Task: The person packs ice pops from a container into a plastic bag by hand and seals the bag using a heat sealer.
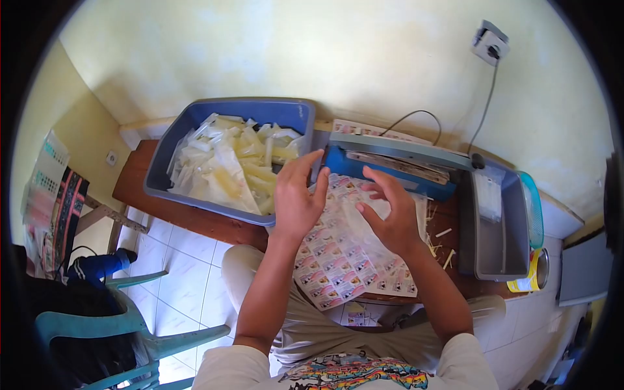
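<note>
Both hands hover over a printed sheet point(338, 260) that covers the middle of the low wooden table. My left hand point(299, 198) has its fingers apart and nothing in it, close to the right edge of a blue-grey tub point(156, 162) heaped with filled clear plastic packets point(227, 159). My right hand point(390, 211) is empty too, its fingers spread and curved. Behind the hands stands a blue sealing machine point(338, 160) with a long grey arm point(396, 149). A piece of clear plastic seems to lie on the sheet under my right hand.
A grey bin point(513, 240) with clear plastic bags point(489, 195) stands at the right, beside a teal basket point(533, 208) and a yellow can point(536, 273). Thin scraps point(448, 259) lie near it. A green chair point(136, 325) is at the lower left; a cable point(491, 97) runs to a wall socket.
</note>
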`<state>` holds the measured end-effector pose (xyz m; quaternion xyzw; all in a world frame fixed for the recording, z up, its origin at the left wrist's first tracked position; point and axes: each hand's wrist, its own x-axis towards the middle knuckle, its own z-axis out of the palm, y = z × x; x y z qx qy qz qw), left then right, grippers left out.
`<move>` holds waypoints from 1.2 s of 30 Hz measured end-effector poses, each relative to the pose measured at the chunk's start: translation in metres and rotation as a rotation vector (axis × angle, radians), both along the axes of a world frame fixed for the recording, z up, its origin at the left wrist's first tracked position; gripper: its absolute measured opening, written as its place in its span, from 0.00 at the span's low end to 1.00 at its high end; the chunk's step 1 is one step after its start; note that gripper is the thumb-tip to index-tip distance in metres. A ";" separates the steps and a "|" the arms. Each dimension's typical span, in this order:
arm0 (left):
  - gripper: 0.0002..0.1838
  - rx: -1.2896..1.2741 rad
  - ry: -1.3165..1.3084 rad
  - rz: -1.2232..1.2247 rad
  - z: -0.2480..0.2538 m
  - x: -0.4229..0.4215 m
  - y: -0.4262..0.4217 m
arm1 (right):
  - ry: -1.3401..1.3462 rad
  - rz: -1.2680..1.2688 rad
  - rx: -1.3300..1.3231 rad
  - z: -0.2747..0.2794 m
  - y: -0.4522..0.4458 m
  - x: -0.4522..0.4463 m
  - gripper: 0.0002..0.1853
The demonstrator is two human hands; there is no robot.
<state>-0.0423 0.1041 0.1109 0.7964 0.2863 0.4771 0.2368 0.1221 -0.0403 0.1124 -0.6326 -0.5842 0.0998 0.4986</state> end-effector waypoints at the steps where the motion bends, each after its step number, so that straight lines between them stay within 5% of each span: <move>1: 0.16 -0.002 0.005 0.017 -0.003 -0.005 0.010 | 0.001 0.024 0.033 0.002 0.018 -0.006 0.35; 9: 0.14 -0.117 0.043 0.247 -0.014 -0.055 0.100 | -0.006 0.191 0.086 0.005 0.162 -0.047 0.32; 16: 0.16 -0.150 0.229 0.152 -0.045 -0.058 0.167 | -0.356 0.134 -0.108 -0.039 0.267 -0.037 0.25; 26: 0.24 -0.379 0.490 0.047 -0.054 -0.065 0.168 | -0.613 0.040 -0.775 -0.021 0.291 -0.047 0.16; 36: 0.27 -0.374 0.614 0.015 -0.063 -0.066 0.166 | -0.651 0.021 -0.863 -0.030 0.294 -0.051 0.15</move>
